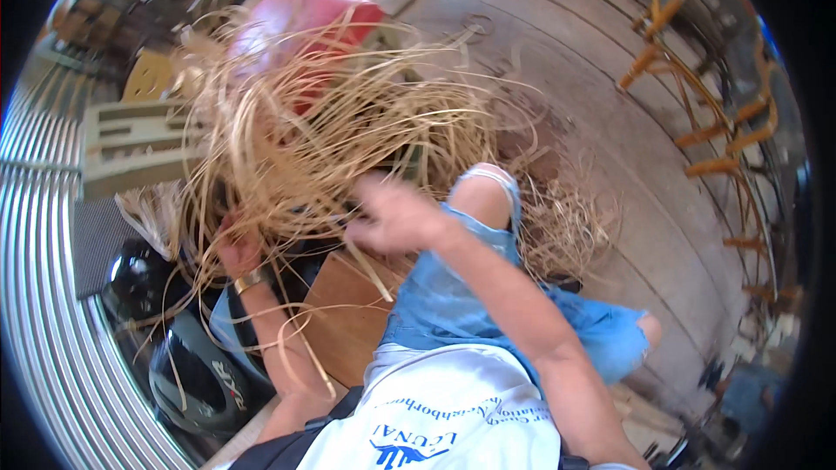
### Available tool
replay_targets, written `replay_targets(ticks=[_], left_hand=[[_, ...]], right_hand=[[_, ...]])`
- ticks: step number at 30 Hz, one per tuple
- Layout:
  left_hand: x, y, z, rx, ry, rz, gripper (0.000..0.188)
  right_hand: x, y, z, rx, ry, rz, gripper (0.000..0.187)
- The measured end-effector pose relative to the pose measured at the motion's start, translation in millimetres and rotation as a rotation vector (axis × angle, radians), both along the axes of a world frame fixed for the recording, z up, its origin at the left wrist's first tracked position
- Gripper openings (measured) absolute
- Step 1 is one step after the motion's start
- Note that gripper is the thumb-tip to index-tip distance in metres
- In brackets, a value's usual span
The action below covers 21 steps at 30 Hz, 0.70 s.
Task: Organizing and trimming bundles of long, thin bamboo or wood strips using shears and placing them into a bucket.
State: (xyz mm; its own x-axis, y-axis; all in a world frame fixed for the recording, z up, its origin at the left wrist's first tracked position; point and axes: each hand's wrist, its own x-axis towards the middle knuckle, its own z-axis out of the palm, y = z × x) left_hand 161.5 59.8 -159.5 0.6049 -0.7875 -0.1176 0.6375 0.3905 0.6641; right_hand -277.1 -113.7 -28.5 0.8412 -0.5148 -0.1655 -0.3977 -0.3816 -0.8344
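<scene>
A big tangled heap of pale tan rattan strips [331, 139] spreads in front of me, its loops arching in every direction. At the heap's near left side my left hand [239, 248], with a gold-coloured band at the wrist, is closed round some of the strips. Loose strands partly cover its fingers. My right hand [392, 216] reaches over the near edge of the heap, above my bent knee. Motion smears its fingers, so their grip is unclear. Just below it a flat strip end sticks out over a brown wooden board [335, 322].
Behind the heap stands a red plastic object [305, 26]. Corrugated metal [39, 209] lines the left, beside a slotted beige panel [131, 146] and a dark glossy vehicle body part [196, 379]. Thin shavings [566, 222] lie right of my knee. Orange-brown frames [710, 139] line the far right.
</scene>
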Motion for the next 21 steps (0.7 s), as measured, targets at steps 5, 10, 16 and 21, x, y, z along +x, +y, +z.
replay_targets(ticks=[5,10,16,21], left_hand=[[27,13,36,-0.060,0.234,-0.280,0.027],[58,-28,81,-0.060,-0.047,-0.175,0.030],[27,-159,127,0.124,-0.616,-0.314,0.041],[122,-216,216,0.233,-0.595,-0.350,0.042]], right_hand=[[-54,58,17,-0.059,-0.349,0.055,0.054],[-229,-12,-69,0.653,-0.822,-0.766,0.040],[-350,18,-323,0.409,0.311,-1.055,0.104],[-261,74,-345,0.718,0.359,-0.853,0.091]])
